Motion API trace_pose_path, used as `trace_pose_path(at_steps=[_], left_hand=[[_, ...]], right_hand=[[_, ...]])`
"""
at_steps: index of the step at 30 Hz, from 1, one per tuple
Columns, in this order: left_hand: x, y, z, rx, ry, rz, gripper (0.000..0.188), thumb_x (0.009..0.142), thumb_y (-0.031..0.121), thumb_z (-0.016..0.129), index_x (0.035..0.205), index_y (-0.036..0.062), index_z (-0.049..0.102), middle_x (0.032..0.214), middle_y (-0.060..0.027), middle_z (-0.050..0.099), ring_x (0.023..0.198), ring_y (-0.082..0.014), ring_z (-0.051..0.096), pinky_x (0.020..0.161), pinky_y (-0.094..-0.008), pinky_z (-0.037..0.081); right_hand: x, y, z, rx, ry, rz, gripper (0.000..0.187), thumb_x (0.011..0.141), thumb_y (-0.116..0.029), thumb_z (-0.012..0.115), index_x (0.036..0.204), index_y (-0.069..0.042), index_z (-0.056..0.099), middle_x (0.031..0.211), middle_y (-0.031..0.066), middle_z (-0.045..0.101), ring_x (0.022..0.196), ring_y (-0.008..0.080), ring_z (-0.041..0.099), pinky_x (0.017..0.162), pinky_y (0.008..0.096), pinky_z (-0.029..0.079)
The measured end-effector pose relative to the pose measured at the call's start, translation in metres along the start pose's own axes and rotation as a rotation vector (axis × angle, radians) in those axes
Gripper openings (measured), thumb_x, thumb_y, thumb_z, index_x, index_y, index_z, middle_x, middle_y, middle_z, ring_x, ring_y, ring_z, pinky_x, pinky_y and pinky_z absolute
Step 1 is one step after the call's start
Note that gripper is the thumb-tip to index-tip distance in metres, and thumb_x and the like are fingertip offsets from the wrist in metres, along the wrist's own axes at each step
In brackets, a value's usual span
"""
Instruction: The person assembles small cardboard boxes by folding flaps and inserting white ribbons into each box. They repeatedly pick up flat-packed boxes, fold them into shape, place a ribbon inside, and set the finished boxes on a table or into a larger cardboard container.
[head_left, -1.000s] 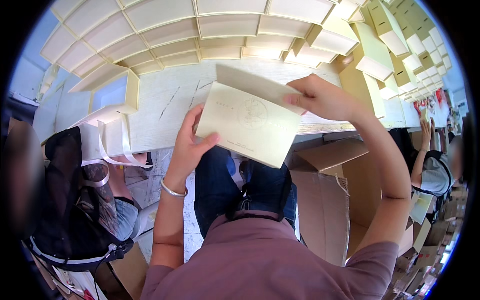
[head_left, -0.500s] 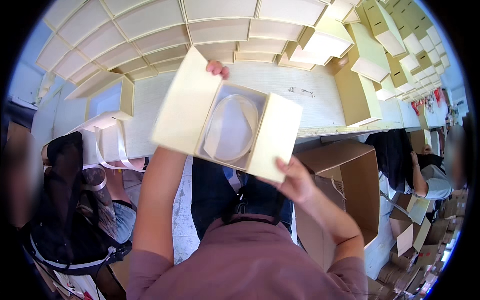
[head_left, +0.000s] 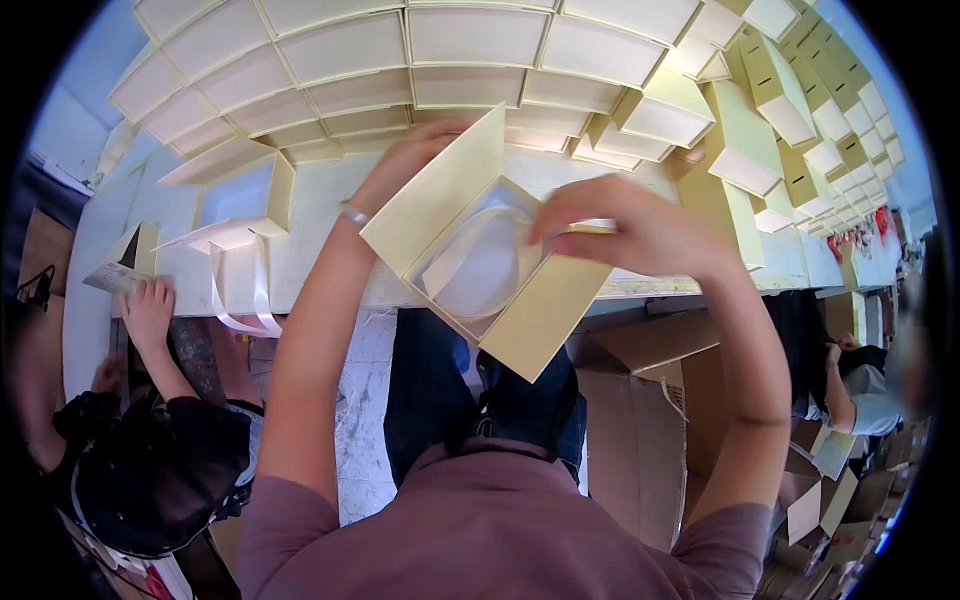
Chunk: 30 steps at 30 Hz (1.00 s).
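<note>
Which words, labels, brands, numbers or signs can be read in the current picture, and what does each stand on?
None can be read.
Open cream box in the middle: no print that I can make out on the faces that show.
Stacked cream boxes: no lettering that I can make out.
Box at the far left: any print is too small to read.
Cardboard cartons at the lower right: too small and blurred to read.
</note>
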<state>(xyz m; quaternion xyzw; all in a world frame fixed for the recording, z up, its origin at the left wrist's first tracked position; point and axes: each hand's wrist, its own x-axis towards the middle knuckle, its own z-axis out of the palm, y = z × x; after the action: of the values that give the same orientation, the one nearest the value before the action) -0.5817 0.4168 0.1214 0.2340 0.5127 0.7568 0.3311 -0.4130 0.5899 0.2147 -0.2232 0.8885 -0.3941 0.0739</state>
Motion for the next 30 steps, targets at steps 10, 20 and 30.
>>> trace_pose_path(at_steps=[10,20,30], left_hand=[[-0.170,-0.068,0.085,1.299,0.253,0.843,0.041,0.059,0.021,0.072,0.096,0.0122,0.054,0.094,-0.0048,0.049,0.092,-0.0240,0.044,0.079,-0.0394,0.033],[-0.112,-0.042,0.003,1.027,0.057,0.709,0.013,0.064,0.003,0.060,0.074,0.0104,0.059,0.075,-0.0040,0.056,0.087,-0.0256,0.055,0.090,-0.0399,0.036],[-0.099,0.025,-0.018,0.144,0.045,0.495,0.047,0.074,0.007,0.052,0.120,0.0005,0.043,0.124,-0.0167,0.045,0.122,-0.0299,0.037,0.102,-0.0426,0.028]], right_hand=[[0.075,0.044,0.090,0.110,-0.917,0.236,0.031,0.074,-0.017,0.059,0.102,-0.003,0.058,0.087,0.0107,0.060,0.085,0.0209,0.055,0.075,0.0308,0.042],[0.029,0.055,0.046,1.044,0.156,0.433,0.032,0.075,-0.016,0.044,0.097,0.005,0.053,0.089,0.0214,0.060,0.091,0.0286,0.057,0.083,0.0352,0.043],[0.010,0.007,0.000,0.870,0.268,0.271,0.015,0.086,-0.020,0.051,0.088,-0.006,0.054,0.054,0.0042,0.051,0.037,0.0036,0.033,0.036,0.0178,0.020]])
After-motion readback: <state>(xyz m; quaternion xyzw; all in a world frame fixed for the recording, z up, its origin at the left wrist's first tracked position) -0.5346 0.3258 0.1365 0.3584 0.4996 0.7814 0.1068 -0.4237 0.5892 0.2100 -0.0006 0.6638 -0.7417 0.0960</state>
